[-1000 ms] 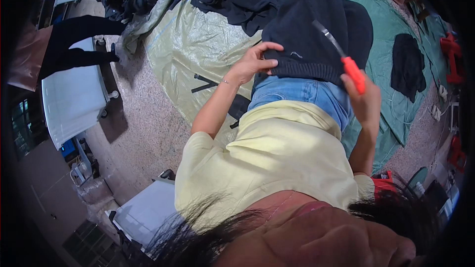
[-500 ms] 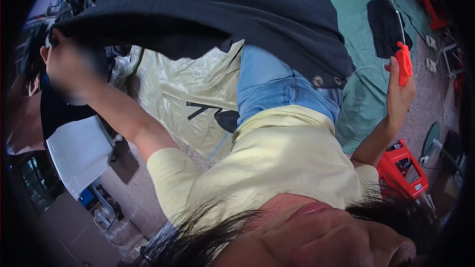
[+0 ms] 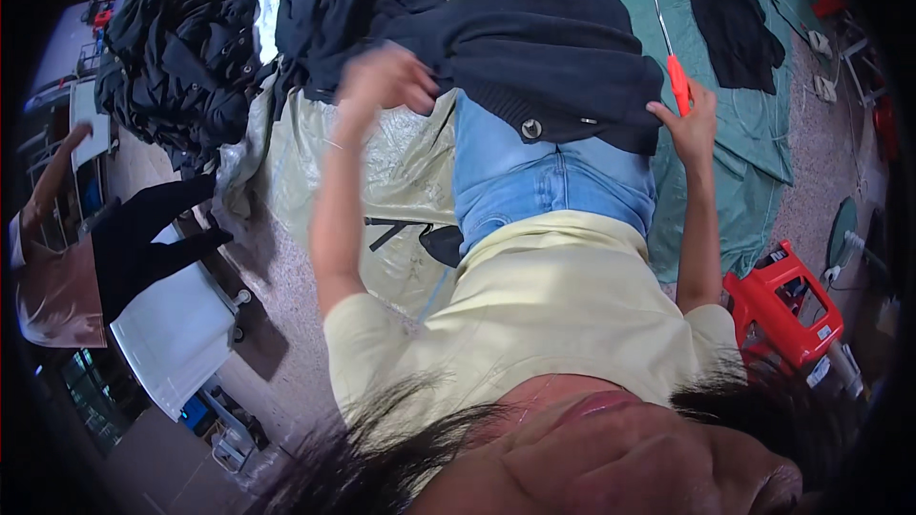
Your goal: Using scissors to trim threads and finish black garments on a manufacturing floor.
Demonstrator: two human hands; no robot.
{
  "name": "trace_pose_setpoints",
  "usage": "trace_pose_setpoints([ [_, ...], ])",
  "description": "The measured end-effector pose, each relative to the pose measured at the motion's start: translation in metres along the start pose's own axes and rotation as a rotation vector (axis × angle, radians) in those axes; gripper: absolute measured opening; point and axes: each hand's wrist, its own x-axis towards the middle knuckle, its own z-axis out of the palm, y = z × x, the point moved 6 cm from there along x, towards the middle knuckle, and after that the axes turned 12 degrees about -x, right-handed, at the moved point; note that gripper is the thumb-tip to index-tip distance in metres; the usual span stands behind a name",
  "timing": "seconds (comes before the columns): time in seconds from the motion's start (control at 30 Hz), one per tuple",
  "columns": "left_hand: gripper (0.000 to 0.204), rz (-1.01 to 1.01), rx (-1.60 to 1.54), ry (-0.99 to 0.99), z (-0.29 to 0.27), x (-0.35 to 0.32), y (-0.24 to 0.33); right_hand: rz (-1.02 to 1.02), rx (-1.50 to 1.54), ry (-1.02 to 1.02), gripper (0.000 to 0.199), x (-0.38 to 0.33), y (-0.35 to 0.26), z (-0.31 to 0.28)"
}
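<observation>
Because the orange-handled tool (image 3: 678, 86) is clasped by the right hand (image 3: 691, 123), its bare shaft (image 3: 663, 29) aimed far, the dark garment (image 3: 563, 48) across the jeans (image 3: 496, 167) could be snagged if swept rightward, while the grip of the blurred left hand (image 3: 386, 81) cannot be told.

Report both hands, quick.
Left hand: blurred at the dark garment; whether open or closed can't be told.
Right hand: closed, holding the red-handled tool.

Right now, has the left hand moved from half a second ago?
Yes, rightward: judged against the beige sheet, the left hand was out past its left edge and now, blurred, shows to the right of that edge.
</observation>
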Motion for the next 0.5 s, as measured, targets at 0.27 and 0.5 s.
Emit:
trace_pose_setpoints([
  [0.27,0.027,0.156,0.171,0.228,0.130,-0.021,-0.108,-0.299,0.153,-0.226,0.070,0.059,0.000,0.044],
  [0.5,0.018,0.277,-0.608,0.153,0.155,-0.036,-0.076,-0.231,0.077,-0.291,0.043,0.039,-0.014,0.048],
])
